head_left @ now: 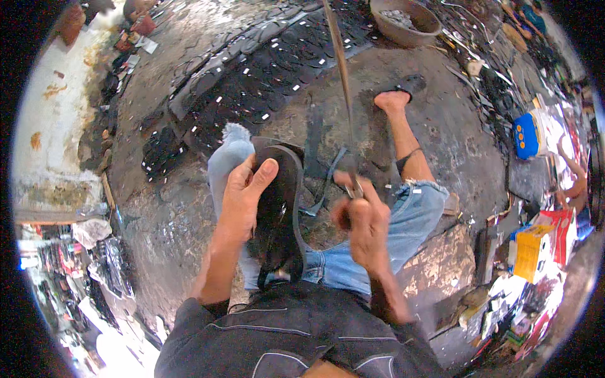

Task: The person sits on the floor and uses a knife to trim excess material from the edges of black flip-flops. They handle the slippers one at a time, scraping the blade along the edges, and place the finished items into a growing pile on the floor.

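On my lap, my left hand [246,195] grips the side of a black sandal [277,208], thumb on its upper face and fingers mostly hidden behind. The sandal stands lengthwise, with its toe or heel end pointing away from me. To its right, my right hand [362,220] is closed around the dark handle of a long, narrow knife-like tool [345,88]. The tool rises far past the fist to the top of the picture. Motion blurs this hand, and the tool and sandal appear apart. A dark strap-like strip [328,179] lies on the ground between my legs.
Rows of black sandals [265,79] with small white tags cover the ground ahead. A round basin [406,22] stands at the far right. Yellow and red boxes [532,252] and a blue packet [526,135] sit at right. Scraps and clutter [107,264] line the left, by a stained wall [53,120].
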Motion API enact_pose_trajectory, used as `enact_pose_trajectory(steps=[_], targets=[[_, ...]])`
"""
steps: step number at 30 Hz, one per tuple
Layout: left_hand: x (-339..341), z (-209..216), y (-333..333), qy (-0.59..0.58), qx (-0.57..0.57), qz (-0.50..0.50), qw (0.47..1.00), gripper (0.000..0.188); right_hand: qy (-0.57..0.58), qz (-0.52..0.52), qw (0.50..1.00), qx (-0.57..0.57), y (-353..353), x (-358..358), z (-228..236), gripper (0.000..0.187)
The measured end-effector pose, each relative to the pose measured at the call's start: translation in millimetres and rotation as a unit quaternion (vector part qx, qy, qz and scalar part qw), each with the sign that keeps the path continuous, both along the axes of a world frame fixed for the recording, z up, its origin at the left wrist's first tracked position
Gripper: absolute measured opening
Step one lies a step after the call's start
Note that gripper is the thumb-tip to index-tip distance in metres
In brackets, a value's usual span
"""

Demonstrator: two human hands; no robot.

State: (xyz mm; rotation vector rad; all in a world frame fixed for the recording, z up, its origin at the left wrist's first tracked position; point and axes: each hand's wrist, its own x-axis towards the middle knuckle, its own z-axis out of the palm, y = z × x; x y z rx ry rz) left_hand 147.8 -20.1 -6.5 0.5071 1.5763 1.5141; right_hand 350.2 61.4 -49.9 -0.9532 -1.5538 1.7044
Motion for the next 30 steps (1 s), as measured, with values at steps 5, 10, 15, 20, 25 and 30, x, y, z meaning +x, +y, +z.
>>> enact_pose_trajectory(steps=[5, 10, 15, 20, 25, 30], targets=[[-3.5, 0.8, -24.7, -0.188, -0.009, -0.02, 0.982, 0.039, -0.244, 0.112, 0.956, 0.123, -68.4, 83.9, -29.9, 0.033], [1.6, -4.0, -28.1, -0.137, -0.074, -0.019, 0.988, 0.04, -0.362, 0.153, 0.918, 0.048, -87.8, 103.0, -34.5, 0.027], [1.7, -6.9, -24.5, -0.046, -0.085, -0.059, 0.994, 0.046, -0.324, 0.178, 0.909, 0.194, -8.0, 56.8, -31.4, 0.032], [-5.0, -16.1, -19.2, -0.011, -0.107, -0.123, 0.987, 0.045, -0.233, 0.301, 0.897, 0.226, 65.9, 1.7, -2.0, 0.036], [-16.5, -11.6, -16.0, -0.004, -0.116, -0.175, 0.978, 0.047, -0.214, 0.401, 0.849, 0.27, 98.8, -48.7, 20.6, 0.047], [1.4, 2.2, -3.4, -0.143, -0.001, -0.082, 0.986, 0.048, -0.07, 0.188, 0.964, 0.177, 80.1, -25.8, 26.2, 0.052]])
